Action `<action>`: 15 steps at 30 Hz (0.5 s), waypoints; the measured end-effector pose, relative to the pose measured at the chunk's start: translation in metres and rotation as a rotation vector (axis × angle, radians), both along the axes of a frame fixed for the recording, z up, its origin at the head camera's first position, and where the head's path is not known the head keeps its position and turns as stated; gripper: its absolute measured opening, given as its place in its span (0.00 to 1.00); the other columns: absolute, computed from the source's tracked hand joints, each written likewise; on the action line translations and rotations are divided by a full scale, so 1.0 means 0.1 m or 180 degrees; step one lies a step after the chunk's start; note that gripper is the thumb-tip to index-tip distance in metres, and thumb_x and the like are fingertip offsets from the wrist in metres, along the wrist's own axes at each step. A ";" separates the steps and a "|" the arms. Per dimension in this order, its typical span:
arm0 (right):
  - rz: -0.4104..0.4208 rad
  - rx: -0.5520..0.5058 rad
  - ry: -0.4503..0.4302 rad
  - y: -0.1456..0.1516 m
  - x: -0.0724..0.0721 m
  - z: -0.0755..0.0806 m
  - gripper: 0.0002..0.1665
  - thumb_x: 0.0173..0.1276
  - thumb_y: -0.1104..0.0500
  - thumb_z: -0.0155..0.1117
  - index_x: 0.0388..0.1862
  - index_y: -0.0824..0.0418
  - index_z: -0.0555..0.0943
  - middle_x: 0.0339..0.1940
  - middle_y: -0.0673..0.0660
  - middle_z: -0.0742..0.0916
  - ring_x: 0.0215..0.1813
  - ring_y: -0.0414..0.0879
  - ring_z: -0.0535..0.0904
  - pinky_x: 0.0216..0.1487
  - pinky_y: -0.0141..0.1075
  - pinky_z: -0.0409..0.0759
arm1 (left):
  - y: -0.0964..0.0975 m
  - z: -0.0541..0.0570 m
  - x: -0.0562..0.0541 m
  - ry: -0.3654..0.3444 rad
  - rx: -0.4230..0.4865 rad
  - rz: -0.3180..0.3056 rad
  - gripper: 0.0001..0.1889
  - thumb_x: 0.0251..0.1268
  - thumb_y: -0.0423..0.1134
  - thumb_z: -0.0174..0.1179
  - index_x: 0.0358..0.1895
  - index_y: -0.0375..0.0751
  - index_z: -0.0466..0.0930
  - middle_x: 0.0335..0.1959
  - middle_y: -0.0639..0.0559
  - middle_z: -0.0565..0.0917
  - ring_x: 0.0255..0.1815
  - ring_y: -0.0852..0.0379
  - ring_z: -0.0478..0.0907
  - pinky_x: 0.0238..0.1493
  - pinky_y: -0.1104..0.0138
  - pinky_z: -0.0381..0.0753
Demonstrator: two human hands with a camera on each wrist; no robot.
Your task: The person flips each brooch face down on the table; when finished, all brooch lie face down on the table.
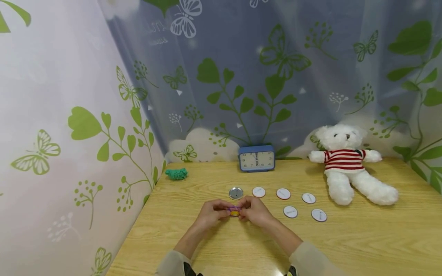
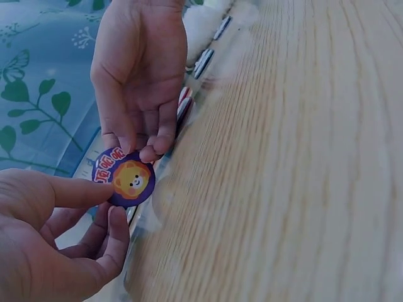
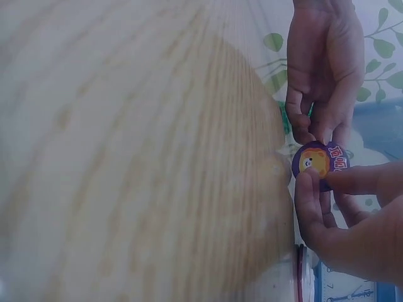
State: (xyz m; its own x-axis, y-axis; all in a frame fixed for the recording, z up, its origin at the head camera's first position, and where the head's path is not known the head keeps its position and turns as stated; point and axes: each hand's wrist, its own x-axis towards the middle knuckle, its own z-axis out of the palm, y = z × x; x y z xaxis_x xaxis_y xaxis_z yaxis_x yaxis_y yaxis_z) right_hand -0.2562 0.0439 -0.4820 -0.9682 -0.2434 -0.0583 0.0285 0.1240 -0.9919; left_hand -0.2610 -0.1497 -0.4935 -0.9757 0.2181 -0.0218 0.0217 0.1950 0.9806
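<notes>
Between my hands, just over the table's near middle, is a round purple badge (image 1: 235,213) with a yellow lion face and red-and-white characters. My left hand (image 1: 209,214) pinches one edge of it between thumb and fingers. On the opposite edge the thumb and fingers of my right hand (image 1: 256,212) pinch too. Its printed face shows in the left wrist view, where the badge (image 2: 133,180) is tilted. Fingers cover part of the badge (image 3: 315,158) in the right wrist view. Right behind the hands lies a silver metal disc (image 1: 236,193).
Several white-backed round badges (image 1: 283,193) lie to the right on the wooden table (image 1: 172,214). Along the back stand a blue clock (image 1: 257,158) and a white teddy bear (image 1: 344,161) in a striped shirt. A green crumpled bundle (image 1: 177,174) lies at the back left.
</notes>
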 end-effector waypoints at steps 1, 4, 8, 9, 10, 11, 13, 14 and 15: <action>0.0010 -0.0008 0.0006 0.00 0.00 -0.01 0.09 0.66 0.80 0.58 0.43 0.75 0.78 0.34 0.64 0.82 0.32 0.48 0.83 0.38 0.42 0.89 | 0.00 0.00 0.00 0.0002 -0.0001 -0.0006 0.11 0.67 0.24 0.64 0.50 0.26 0.86 0.41 0.41 0.88 0.37 0.60 0.81 0.43 0.65 0.86; 0.0038 -0.0027 0.0039 0.02 -0.01 0.00 0.08 0.65 0.80 0.58 0.41 0.75 0.78 0.31 0.60 0.81 0.32 0.47 0.83 0.37 0.38 0.89 | 0.00 -0.01 0.00 0.0003 -0.0018 0.0017 0.10 0.68 0.25 0.64 0.50 0.27 0.86 0.42 0.42 0.88 0.38 0.60 0.81 0.43 0.66 0.86; 0.0040 -0.0001 0.0138 0.02 -0.01 0.03 0.07 0.64 0.79 0.58 0.40 0.75 0.78 0.31 0.60 0.82 0.33 0.47 0.84 0.36 0.36 0.89 | -0.01 -0.01 0.00 -0.0048 0.0008 0.0077 0.11 0.70 0.27 0.62 0.51 0.27 0.86 0.40 0.42 0.87 0.35 0.58 0.81 0.39 0.67 0.85; 0.0012 0.0024 0.0150 0.01 -0.02 0.03 0.07 0.64 0.79 0.59 0.40 0.75 0.79 0.31 0.60 0.83 0.33 0.47 0.83 0.36 0.35 0.88 | -0.01 -0.01 0.00 -0.0073 0.0025 0.0082 0.11 0.71 0.27 0.61 0.52 0.27 0.85 0.39 0.42 0.87 0.34 0.58 0.81 0.38 0.67 0.86; -0.0026 0.0046 0.0160 0.01 -0.02 0.03 0.07 0.63 0.79 0.60 0.40 0.74 0.80 0.32 0.60 0.83 0.33 0.46 0.82 0.36 0.34 0.87 | -0.01 -0.01 0.00 -0.0096 0.0053 0.0080 0.11 0.72 0.28 0.60 0.52 0.26 0.85 0.37 0.42 0.86 0.33 0.57 0.81 0.37 0.67 0.86; -0.0071 0.0067 0.0185 0.00 -0.02 0.02 0.07 0.63 0.79 0.62 0.39 0.75 0.80 0.32 0.61 0.84 0.33 0.46 0.82 0.36 0.34 0.87 | -0.01 0.00 0.00 -0.0121 0.0084 0.0071 0.11 0.73 0.28 0.59 0.53 0.26 0.84 0.35 0.42 0.86 0.32 0.57 0.82 0.36 0.66 0.86; -0.0173 0.0086 0.0185 -0.01 -0.03 0.02 0.07 0.62 0.78 0.64 0.39 0.75 0.82 0.33 0.62 0.84 0.33 0.45 0.80 0.36 0.35 0.85 | -0.01 0.00 -0.01 -0.0162 0.0138 0.0052 0.12 0.75 0.28 0.58 0.54 0.25 0.83 0.33 0.43 0.85 0.31 0.57 0.82 0.35 0.66 0.87; -0.0213 0.0100 0.0181 -0.02 -0.03 0.02 0.07 0.61 0.78 0.65 0.39 0.74 0.82 0.34 0.62 0.85 0.33 0.45 0.80 0.36 0.36 0.85 | -0.01 0.01 -0.01 -0.0175 0.0166 0.0041 0.12 0.75 0.28 0.57 0.54 0.25 0.83 0.33 0.43 0.85 0.31 0.57 0.83 0.35 0.66 0.88; -0.0246 0.0104 0.0164 -0.02 -0.04 0.02 0.07 0.62 0.77 0.66 0.39 0.74 0.82 0.35 0.62 0.85 0.34 0.44 0.80 0.37 0.36 0.86 | -0.01 0.01 -0.01 -0.0182 0.0188 0.0031 0.12 0.76 0.28 0.56 0.54 0.24 0.82 0.33 0.42 0.85 0.31 0.56 0.83 0.35 0.65 0.88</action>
State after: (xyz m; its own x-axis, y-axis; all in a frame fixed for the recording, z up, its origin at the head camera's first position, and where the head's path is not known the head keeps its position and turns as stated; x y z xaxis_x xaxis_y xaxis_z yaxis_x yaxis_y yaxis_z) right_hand -0.2597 0.0415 -0.4804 -0.9859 -0.1667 -0.0146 -0.0117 0.1557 -0.9877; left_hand -0.2616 -0.1509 -0.4927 -0.9753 0.2111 -0.0650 -0.0364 0.1368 0.9899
